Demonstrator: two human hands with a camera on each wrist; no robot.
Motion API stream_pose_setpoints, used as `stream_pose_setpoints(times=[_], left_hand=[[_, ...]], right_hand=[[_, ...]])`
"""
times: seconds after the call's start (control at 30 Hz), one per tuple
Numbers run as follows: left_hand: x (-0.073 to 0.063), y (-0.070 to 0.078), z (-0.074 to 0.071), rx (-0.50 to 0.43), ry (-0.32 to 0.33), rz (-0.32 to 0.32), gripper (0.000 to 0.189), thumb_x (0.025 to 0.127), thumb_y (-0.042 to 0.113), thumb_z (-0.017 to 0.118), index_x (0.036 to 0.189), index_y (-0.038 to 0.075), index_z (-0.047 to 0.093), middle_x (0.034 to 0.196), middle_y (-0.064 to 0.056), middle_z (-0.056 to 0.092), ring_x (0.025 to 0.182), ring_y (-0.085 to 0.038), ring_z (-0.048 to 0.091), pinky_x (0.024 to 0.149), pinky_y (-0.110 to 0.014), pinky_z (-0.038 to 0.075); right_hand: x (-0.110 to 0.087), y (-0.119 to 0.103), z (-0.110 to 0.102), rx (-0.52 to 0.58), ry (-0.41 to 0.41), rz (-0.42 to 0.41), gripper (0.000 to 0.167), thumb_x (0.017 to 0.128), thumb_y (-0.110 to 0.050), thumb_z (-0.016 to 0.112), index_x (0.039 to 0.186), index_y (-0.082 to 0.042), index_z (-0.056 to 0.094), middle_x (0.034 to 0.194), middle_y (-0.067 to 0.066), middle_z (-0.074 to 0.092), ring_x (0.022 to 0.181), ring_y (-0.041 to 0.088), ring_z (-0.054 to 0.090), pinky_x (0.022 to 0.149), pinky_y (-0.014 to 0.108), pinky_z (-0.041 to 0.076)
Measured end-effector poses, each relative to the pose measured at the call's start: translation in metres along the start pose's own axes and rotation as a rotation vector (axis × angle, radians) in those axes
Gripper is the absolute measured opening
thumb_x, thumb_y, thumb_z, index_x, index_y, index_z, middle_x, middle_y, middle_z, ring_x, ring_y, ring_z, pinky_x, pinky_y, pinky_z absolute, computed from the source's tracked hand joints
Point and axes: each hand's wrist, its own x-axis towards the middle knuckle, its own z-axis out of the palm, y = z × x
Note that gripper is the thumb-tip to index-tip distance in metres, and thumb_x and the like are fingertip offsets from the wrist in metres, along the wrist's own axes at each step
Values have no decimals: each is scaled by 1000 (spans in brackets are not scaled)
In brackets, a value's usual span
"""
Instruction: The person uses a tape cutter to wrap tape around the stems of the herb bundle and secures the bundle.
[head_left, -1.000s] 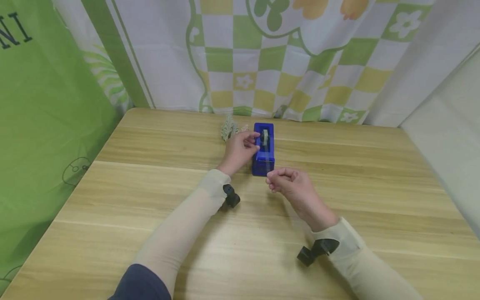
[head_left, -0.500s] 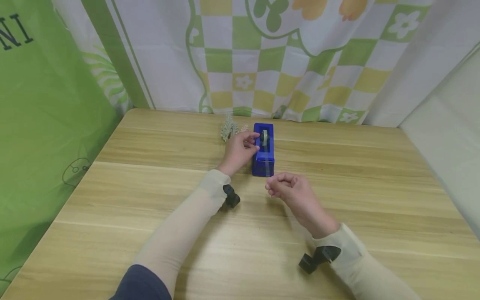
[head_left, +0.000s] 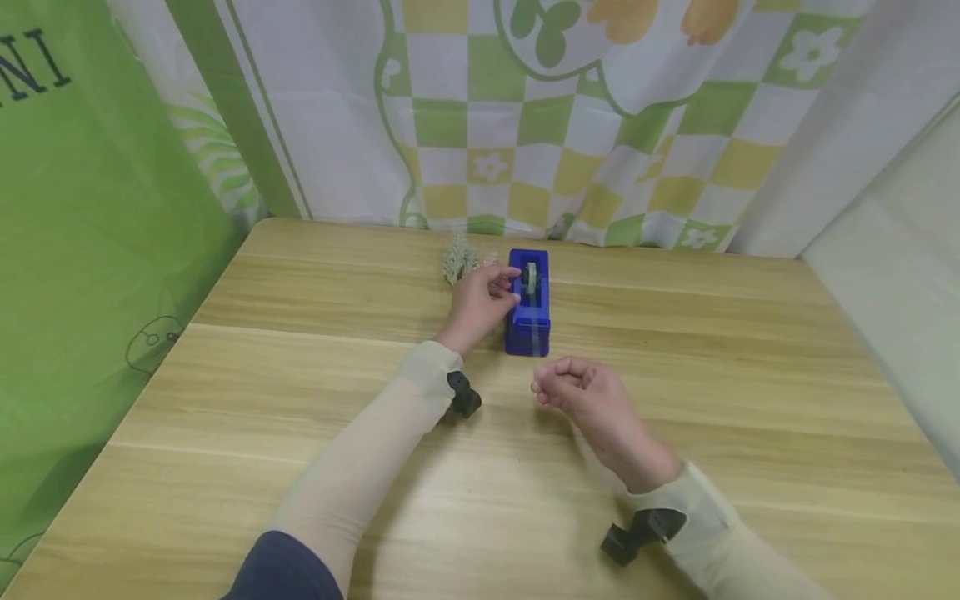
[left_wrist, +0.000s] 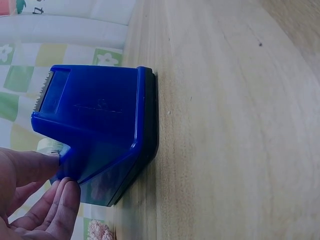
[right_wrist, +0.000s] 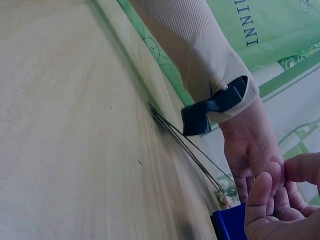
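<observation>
Checked green, yellow and white curtain (head_left: 517, 125) hangs behind a wood-grain tabletop (head_left: 750, 367). Near the far edge, a blue tape dispenser (head_left: 528, 337) stands upright with a tape roll (head_left: 531, 278) inside; pale sprigs (head_left: 459, 260) lie to its left. The left hand (head_left: 477, 305) touches the dispenser's left side, thumb and fingertips slightly apart; whether that grip pinches it cannot be told. A faint clear strip (head_left: 536, 340) runs down the dispenser's front toward the right hand (head_left: 588, 398), nearer the wearer, whose narrow grip pinches its end between thumb and finger.
</observation>
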Motion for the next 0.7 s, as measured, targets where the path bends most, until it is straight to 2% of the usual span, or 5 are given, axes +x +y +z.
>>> stream_pose_setpoints(times=[0.23, 0.47, 0.7], left_hand=[[-1, 2, 1, 10, 3, 7, 36, 95, 2, 73, 131, 3, 70, 117, -20, 72, 106, -31, 74, 94, -35, 61], [-1, 2, 1, 15, 7, 5, 36, 95, 1, 73, 131, 3, 70, 117, -19, 73, 106, -31, 74, 94, -34, 61], [-1, 0, 1, 13, 12, 5, 36, 95, 2, 73, 131, 3, 70, 116, -19, 72, 105, -30, 74, 93, -34, 61]], right_hand=[[-3, 2, 0, 25, 1, -19, 6, 103, -5, 61, 102, -1, 66, 84, -7, 74, 79, 4, 67, 79, 20, 60], [-7, 3, 0, 16, 6, -18, 8, 103, -4, 61, 106, 3, 64, 84, -7, 74, 80, 5, 67, 79, 21, 60], [-9, 5, 0, 31, 16, -11, 5, 103, -4, 61, 102, -2, 65, 83, -7, 73, 79, 5, 67, 79, 21, 59]])
